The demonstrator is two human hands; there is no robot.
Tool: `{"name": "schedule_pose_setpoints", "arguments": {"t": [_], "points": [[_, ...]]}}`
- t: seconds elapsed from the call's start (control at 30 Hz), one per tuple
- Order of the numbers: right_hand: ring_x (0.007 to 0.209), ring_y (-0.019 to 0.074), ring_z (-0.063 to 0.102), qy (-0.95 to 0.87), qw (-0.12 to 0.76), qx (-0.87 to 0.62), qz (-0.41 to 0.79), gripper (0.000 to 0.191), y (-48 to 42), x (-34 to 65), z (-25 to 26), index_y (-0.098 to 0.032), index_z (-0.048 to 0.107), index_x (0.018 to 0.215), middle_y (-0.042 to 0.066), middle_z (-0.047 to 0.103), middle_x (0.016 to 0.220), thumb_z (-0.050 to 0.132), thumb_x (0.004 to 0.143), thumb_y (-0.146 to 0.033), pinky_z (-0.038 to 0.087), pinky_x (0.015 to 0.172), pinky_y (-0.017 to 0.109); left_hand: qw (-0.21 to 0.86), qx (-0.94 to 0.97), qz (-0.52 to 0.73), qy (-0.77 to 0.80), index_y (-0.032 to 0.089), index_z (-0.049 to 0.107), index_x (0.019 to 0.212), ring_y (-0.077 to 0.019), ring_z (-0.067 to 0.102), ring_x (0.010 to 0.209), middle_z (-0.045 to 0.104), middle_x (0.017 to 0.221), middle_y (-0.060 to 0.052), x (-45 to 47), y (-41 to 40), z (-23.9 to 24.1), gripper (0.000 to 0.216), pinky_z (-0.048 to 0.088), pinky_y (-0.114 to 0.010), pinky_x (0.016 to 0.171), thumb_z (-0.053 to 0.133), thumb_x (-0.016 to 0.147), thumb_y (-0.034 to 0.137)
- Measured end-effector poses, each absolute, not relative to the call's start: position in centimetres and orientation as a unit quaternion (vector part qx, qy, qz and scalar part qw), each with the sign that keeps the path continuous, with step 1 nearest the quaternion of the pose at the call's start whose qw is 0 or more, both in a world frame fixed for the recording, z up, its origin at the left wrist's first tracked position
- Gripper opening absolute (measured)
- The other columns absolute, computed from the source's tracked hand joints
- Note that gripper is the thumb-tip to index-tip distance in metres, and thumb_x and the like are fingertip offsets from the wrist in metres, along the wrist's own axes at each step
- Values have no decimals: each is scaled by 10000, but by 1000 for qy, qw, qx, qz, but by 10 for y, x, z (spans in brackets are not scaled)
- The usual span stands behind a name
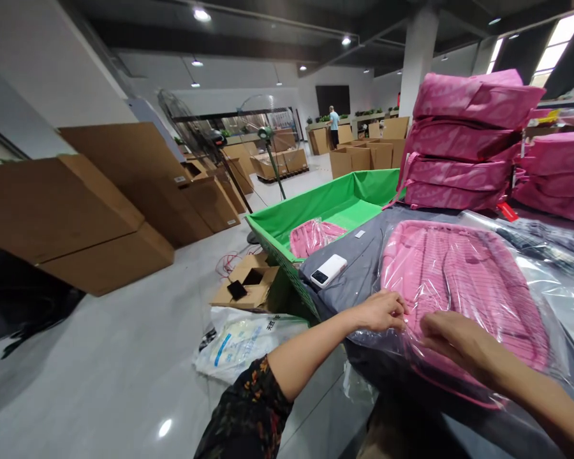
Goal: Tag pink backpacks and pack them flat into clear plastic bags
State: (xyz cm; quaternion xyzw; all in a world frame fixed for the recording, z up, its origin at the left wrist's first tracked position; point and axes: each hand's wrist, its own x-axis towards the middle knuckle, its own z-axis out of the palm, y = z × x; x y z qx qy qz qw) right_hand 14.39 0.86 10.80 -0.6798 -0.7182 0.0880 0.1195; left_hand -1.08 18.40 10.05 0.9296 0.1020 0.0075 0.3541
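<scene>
Head view: pink backpack [459, 280] lies flat in glossy clear plastic [559, 350].

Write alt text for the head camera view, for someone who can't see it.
The left hand and right hand touch the clear plastic around a pink bag lying on a gray surface. A white phone lies to its left, with a green bin beyond and stacked pink bags behind.

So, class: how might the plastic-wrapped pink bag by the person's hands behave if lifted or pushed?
The pink bag may feel slippery, since its clear wrapper is glossy and loose. It could flex somewhat, as its sides look soft. It seems unlikely to roll, lying broad and flat on the grey covering.
</scene>
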Motion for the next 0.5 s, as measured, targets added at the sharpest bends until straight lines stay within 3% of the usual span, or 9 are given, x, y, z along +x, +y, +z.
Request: {"name": "schedule_pose_setpoints", "arguments": {"t": [0.1, 0.2, 0.37, 0.5], "points": [[641, 184, 578, -718, 58, -682, 127, 85, 58, 151, 117, -255, 529, 826, -2, 638, 698, 575, 881, -299, 327, 604, 296, 355, 930, 16, 99, 203, 623, 632, -218, 598, 1139, 695, 1091, 1, -12, 185, 98, 236, 393, -333, 1044, 761, 823, 209], [608, 199, 572, -669, 44, -734, 110, 183, 66, 173, 121, -267, 509, 913, -8, 631, 675, 642, 854, -376, 295, 572, 295, 361, 928, 17, 95, 199, 610, 629, -227, 593, 1155, 693, 1115, -9, -12, 186, 96, 251, 388, -349, 1061, 759, 830, 221], [586, 176, 563, -652, 105, -745, 91, 269, 38, 170, 117, -261, 448, 771, -5, 638, 693, 585, 885, -462, 313, 572, 293, 361, 928, 15, 95, 198, 588, 624, -235, 586, 1165, 691, 1156, -15, -14, 185, 95, 275, 397, -365, 1061, 751, 838, 255], [657, 208, 633, -646, 69, -755, 89, 202, 40, 133, 98, -252, 516, 803, 12, 674, 732, 641, 839, -406, 277, 561, 296, 343, 934, 9, 102, 194, 618, 652, -252, 583, 1153, 682, 1183, -41, -14, 182, 93, 224, 406, -389, 1049, 716, 847, 245]]}}
